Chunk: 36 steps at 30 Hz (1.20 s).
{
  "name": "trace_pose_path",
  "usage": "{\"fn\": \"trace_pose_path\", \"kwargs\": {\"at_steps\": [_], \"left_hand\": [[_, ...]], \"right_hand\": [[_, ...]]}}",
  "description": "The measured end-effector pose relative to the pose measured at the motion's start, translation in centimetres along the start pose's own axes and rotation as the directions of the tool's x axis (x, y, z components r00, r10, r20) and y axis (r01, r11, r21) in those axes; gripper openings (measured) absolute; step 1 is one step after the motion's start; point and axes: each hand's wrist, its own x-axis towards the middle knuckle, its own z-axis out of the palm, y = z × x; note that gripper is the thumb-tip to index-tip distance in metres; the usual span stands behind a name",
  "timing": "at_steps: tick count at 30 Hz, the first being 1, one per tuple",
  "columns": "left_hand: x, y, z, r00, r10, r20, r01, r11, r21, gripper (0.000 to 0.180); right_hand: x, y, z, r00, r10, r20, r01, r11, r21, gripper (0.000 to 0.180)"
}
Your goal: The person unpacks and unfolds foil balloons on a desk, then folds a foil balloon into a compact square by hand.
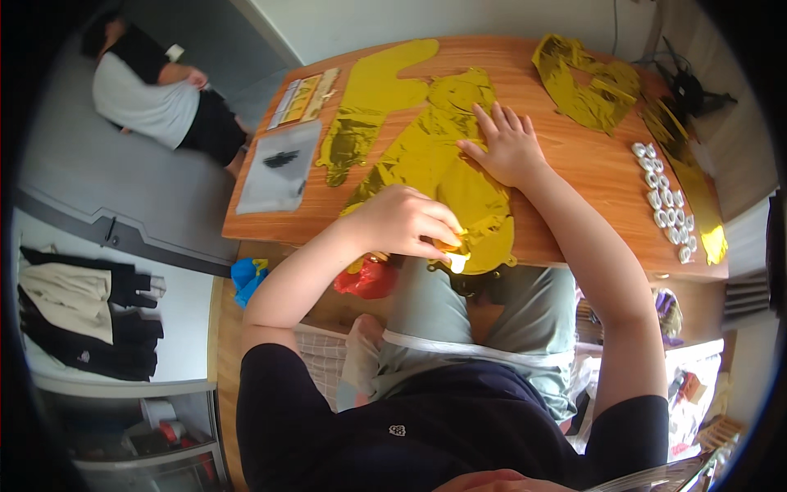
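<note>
A large flat gold foil balloon (469, 190), uninflated and wrinkled, lies across the middle of the table and reaches its near edge. My left hand (403, 220) is closed, its thumb and fingers pinching the balloon's foil near that edge. A bright glint sits below the fingertips, so the exact spot gripped is hard to make out. My right hand (510, 149) rests flat with fingers spread, at the right side of the balloon's far half. Just left of this balloon, another flat gold foil balloon (384, 78) lies on the table.
Crumpled gold foil (586, 82) and a long gold strip (684, 164) lie at the right. Several small white rolls (654, 198) stand there too. A clear plastic sleeve (277, 176) and a printed card (303, 98) lie left. A person (152, 94) stands beyond the table's left side.
</note>
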Motion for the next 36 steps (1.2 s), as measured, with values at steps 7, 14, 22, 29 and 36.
{"fn": "trace_pose_path", "kwargs": {"at_steps": [7,14,22,29,36], "left_hand": [[2.5,1.0,0.3,0.991,0.129,0.029,-0.129,0.992,-0.004,0.028],[3.4,1.0,1.2,0.997,0.063,0.042,-0.06,0.995,-0.08,0.031],[1.0,0.1,3.0,0.964,-0.187,-0.187,0.129,0.949,-0.288,0.036],[0.3,0.9,2.7,0.878,-0.432,-0.207,0.46,0.881,0.111,0.05],[0.3,0.4,2.5,0.92,-0.371,-0.127,0.392,0.878,0.276,0.067]], "right_hand": [[0.0,-0.1,-0.4,0.993,0.038,0.113,-0.036,0.999,-0.023,0.092],[0.5,0.2,0.2,0.997,0.023,0.069,-0.022,1.0,-0.009,0.092],[0.2,0.1,0.2,1.0,0.016,0.019,-0.016,1.0,0.0,0.089],[0.1,0.1,0.3,1.0,0.02,0.013,-0.02,1.0,0.006,0.089],[0.1,0.1,0.0,1.0,0.02,0.015,-0.019,1.0,-0.019,0.089]]}}
